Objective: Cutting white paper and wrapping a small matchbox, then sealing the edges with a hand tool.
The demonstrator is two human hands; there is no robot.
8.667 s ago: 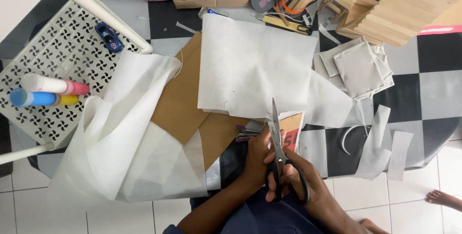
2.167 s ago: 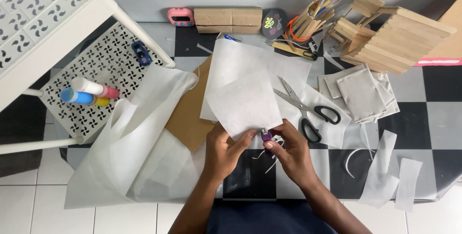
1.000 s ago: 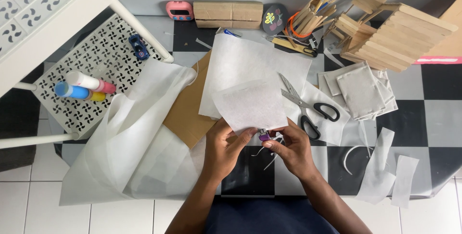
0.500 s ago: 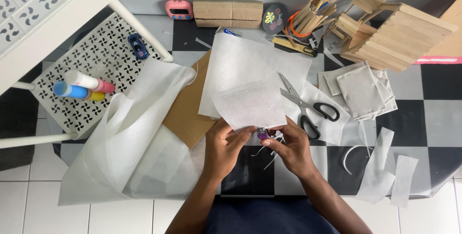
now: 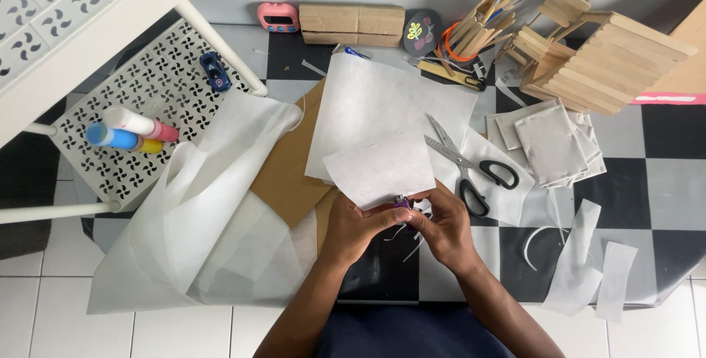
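Observation:
My left hand [image 5: 356,227] pinches the near edge of a small white paper piece [image 5: 379,169], held up over the floor. My right hand [image 5: 443,227] meets it at the same edge, fingers closed around a small purple object [image 5: 401,202] that is mostly hidden. Thin white strips hang below my fingers. Black-handled scissors [image 5: 471,167] lie open on a larger white sheet [image 5: 386,104], just right of my hands.
Big translucent sheet [image 5: 198,233] and brown cardboard [image 5: 288,174] lie left. A white perforated rack [image 5: 140,100] holds glue tubes [image 5: 132,131] and a blue toy car [image 5: 215,71]. Cut paper squares [image 5: 551,141], strips [image 5: 596,270], popsicle-stick structures [image 5: 610,49], brushes [image 5: 500,5], pink timer [image 5: 276,16] at back.
Earlier my right hand held the scissors; they now lie on the sheet. Both hands have come together on the small paper piece, which has shifted slightly over the last second.

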